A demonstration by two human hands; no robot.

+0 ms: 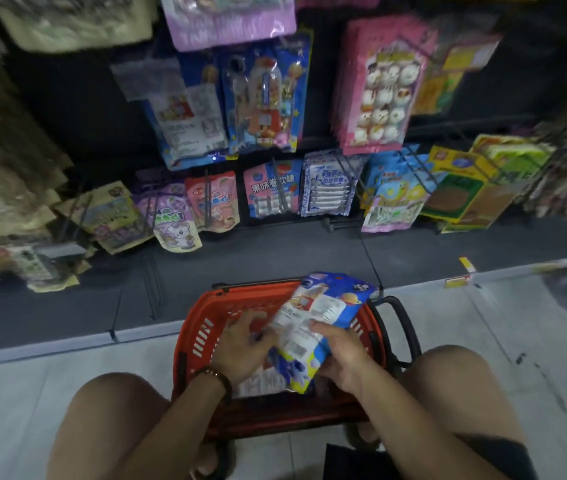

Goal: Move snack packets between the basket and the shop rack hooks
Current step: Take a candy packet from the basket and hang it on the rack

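Note:
A red plastic basket (202, 327) stands on the floor between my knees, below the rack. My right hand (342, 355) grips the lower part of a blue and white snack packet (323, 306), held tilted over the basket. My left hand (242, 344) reaches into the basket beside that packet, fingers curled on its left edge or on packets beneath; blur hides which. More packets (261, 379) lie at the basket's bottom. Matching blue packets (261, 98) hang from rack hooks above.
The dark rack carries several rows of hanging packets: pink ones (379, 88) at upper right, a lower row of mixed packets (271, 188), and yellow-green ones (465, 185) at right. A dark base ledge (275, 258) runs under the rack. The basket's black handle (403, 327) sticks out right.

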